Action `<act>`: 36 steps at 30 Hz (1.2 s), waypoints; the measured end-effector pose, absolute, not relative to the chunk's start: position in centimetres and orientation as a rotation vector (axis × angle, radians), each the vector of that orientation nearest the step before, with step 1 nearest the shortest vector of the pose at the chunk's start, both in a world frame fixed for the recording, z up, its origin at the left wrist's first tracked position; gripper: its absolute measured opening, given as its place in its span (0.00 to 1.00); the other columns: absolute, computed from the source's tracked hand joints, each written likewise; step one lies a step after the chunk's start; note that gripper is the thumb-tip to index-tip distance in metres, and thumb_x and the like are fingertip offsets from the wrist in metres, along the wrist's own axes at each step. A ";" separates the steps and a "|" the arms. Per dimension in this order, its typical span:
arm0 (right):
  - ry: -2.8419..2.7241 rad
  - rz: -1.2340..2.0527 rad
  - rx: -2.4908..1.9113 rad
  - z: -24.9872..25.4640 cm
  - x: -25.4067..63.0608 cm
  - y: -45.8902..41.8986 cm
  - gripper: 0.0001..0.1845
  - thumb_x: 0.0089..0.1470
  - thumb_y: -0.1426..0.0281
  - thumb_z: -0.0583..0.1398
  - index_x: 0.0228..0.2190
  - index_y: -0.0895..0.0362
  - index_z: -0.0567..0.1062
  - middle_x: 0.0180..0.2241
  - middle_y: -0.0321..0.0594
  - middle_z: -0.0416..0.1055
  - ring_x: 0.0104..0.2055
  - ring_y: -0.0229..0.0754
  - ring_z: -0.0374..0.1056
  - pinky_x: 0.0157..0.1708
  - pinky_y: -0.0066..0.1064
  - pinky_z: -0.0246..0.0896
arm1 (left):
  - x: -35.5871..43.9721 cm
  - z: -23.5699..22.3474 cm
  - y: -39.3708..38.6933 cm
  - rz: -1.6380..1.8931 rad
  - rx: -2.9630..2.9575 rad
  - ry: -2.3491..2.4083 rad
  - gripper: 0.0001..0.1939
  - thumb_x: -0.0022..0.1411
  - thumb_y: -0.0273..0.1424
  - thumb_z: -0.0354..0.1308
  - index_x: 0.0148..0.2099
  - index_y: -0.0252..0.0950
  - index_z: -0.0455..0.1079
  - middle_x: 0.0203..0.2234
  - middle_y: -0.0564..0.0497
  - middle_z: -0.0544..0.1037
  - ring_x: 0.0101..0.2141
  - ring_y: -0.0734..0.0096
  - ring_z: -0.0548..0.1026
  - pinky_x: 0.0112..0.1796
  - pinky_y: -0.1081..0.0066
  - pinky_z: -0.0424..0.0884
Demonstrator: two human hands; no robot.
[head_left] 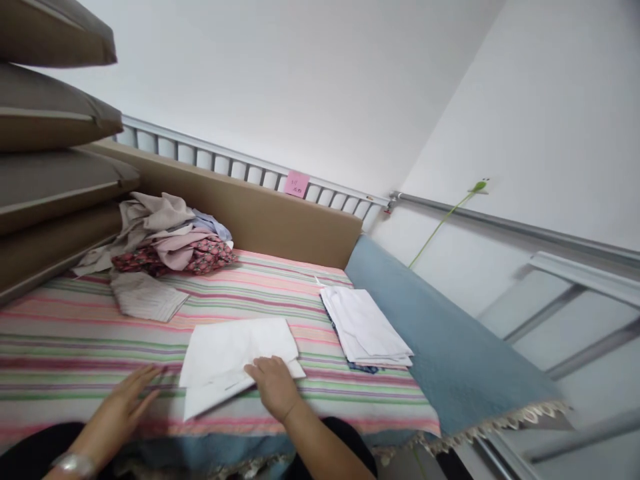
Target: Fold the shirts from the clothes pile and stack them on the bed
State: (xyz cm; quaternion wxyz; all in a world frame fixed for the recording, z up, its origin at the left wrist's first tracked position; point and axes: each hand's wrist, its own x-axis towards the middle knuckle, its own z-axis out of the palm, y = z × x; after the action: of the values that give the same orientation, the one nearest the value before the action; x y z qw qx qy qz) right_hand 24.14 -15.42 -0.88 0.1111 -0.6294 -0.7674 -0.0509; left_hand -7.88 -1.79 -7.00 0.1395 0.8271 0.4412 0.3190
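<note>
A folded white cloth garment (pixel 225 350) lies on the striped bedspread in front of me, its near layer slightly offset from the upper one. My right hand (pixel 275 387) rests on the garment's right side, fingers lying on the fabric near the fold. To the left of the garment, my left hand (pixel 125 403) is held just apart from it, with fingers spread and nothing in them. A stack of folded clothes (pixel 365 327), white on top with darker fabric below, sits further right.
A heap of crumpled clothes (pixel 175 233) and a striped cloth (pixel 145 293) lie at the back left of the striped bedspread (pixel 280 267). Brown cushions (pixel 55 173) are stacked at left. A blue-covered padded edge (pixel 425 320) borders the right; a railing (pixel 240 170) with a pink note (pixel 297 183) runs behind.
</note>
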 end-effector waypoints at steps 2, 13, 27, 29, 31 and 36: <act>-2.231 -0.120 -1.836 -0.2 25.7 -16.6 0.18 0.57 0.71 0.50 0.48 0.45 0.67 0.48 0.36 0.68 0.52 0.41 0.61 0.53 0.45 0.50 | -6.7 -6.1 -2.9 0.862 2.278 1.208 0.28 0.53 0.50 0.48 0.49 0.39 0.69 0.49 0.49 0.72 0.51 0.61 0.68 0.52 0.62 0.64; -0.436 0.579 -1.689 -4.2 27.7 -25.0 0.30 0.44 0.56 0.58 0.46 0.59 0.68 0.50 0.49 0.67 0.53 0.49 0.62 0.52 0.41 0.56 | 1.3 -1.8 -2.6 0.612 1.915 1.166 0.24 0.54 0.41 0.46 0.48 0.32 0.67 0.40 0.45 0.76 0.42 0.64 0.73 0.46 0.67 0.66; 0.091 1.228 -1.115 -3.3 16.4 -25.1 0.30 0.32 0.59 0.69 0.38 0.56 0.69 0.33 0.38 0.76 0.33 0.43 0.72 0.35 0.34 0.65 | 6.6 -0.1 -2.8 0.056 1.688 1.136 0.10 0.42 0.30 0.60 0.31 0.32 0.72 0.23 0.51 0.76 0.31 0.60 0.75 0.27 0.72 0.68; 0.146 1.228 -1.099 -2.7 16.7 -25.3 0.27 0.32 0.60 0.69 0.36 0.57 0.71 0.29 0.37 0.76 0.29 0.40 0.71 0.31 0.31 0.64 | 5.6 -0.1 -4.3 0.077 1.659 1.151 0.10 0.43 0.30 0.60 0.31 0.32 0.71 0.23 0.51 0.76 0.31 0.61 0.75 0.27 0.72 0.69; 0.223 1.238 -1.056 -2.5 17.2 -26.0 0.25 0.33 0.59 0.68 0.35 0.56 0.72 0.30 0.37 0.76 0.31 0.41 0.71 0.32 0.31 0.65 | 4.8 -0.5 -6.8 0.090 1.565 1.152 0.12 0.45 0.32 0.59 0.34 0.31 0.70 0.23 0.50 0.76 0.27 0.63 0.75 0.24 0.71 0.69; 0.249 1.193 -0.968 -3.8 19.2 -30.2 0.25 0.37 0.43 0.58 0.30 0.48 0.74 0.33 0.34 0.76 0.39 0.45 0.71 0.46 0.45 0.62 | 3.8 -1.8 -15.0 0.174 0.933 0.908 0.25 0.42 0.40 0.63 0.40 0.29 0.67 0.22 0.45 0.76 0.17 0.70 0.71 0.14 0.76 0.64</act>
State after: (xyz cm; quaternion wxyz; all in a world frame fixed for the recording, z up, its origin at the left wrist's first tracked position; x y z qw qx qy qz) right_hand 19.24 -30.15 -3.78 0.7120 -0.4366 0.1125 0.5382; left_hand 3.76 -15.02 -1.85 0.7920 0.4336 0.4222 0.0810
